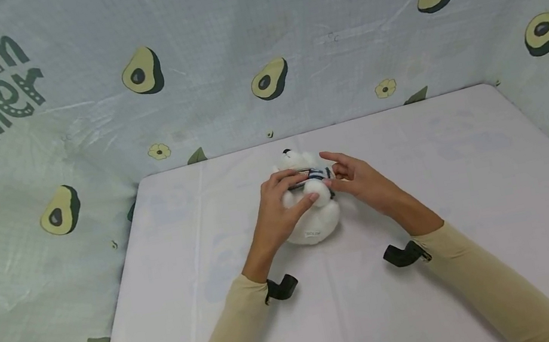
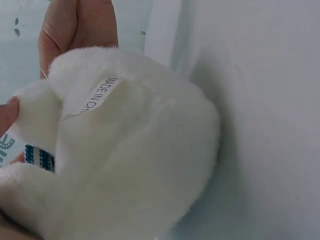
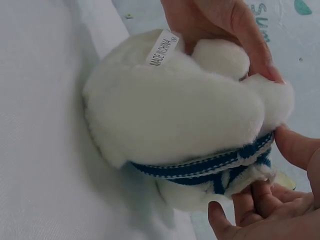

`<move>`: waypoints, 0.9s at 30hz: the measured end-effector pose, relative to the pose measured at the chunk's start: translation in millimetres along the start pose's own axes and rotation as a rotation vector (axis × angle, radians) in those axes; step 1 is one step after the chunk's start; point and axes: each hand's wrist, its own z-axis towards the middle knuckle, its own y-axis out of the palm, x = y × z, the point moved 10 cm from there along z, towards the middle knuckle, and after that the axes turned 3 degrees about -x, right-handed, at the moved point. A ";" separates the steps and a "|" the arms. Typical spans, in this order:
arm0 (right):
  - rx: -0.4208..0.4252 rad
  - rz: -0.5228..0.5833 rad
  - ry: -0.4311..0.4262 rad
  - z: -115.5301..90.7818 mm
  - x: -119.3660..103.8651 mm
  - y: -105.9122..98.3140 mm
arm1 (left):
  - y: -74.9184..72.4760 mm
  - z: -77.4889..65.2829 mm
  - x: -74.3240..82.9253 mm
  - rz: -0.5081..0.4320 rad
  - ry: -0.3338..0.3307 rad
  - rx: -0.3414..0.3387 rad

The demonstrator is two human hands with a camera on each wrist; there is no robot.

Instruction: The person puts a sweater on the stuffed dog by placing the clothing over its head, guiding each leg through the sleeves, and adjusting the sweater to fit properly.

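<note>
A white plush bear lies on the table, its dark-nosed head toward the far side. It wears a blue-and-white knitted garment, and a "MADE IN CHINA" label sticks out of its fur. My left hand grips the bear from the left, fingers over its middle and thumb on a round paw. From the right, my right hand pinches the garment's edge between thumb and curled fingers, the index finger held out. In the right wrist view, its fingertips tuck under that edge.
A white-covered table lies beneath the toy. Behind and beside it hangs a pale sheet printed with avocados and lettering. Black wrist camera mounts jut out from both sleeves.
</note>
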 end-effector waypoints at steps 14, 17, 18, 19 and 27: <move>-0.002 0.058 -0.046 -9.6 -5.8 -9.2 | 5.9 7.9 13.8 0.148 -0.021 0.034; -0.001 0.084 -0.075 -13.2 -9.4 -10.2 | 7.9 9.9 15.3 0.178 -0.040 0.043; -0.003 0.095 -0.086 -14.5 -10.8 -10.0 | 8.3 10.5 15.3 0.187 -0.049 0.048; -0.010 0.102 -0.100 -15.6 -12.4 -9.3 | 8.4 10.9 15.1 0.196 -0.061 0.054; -0.022 0.028 -0.216 -25.4 -29.3 -7.9 | 3.7 12.2 12.6 0.225 -0.116 0.131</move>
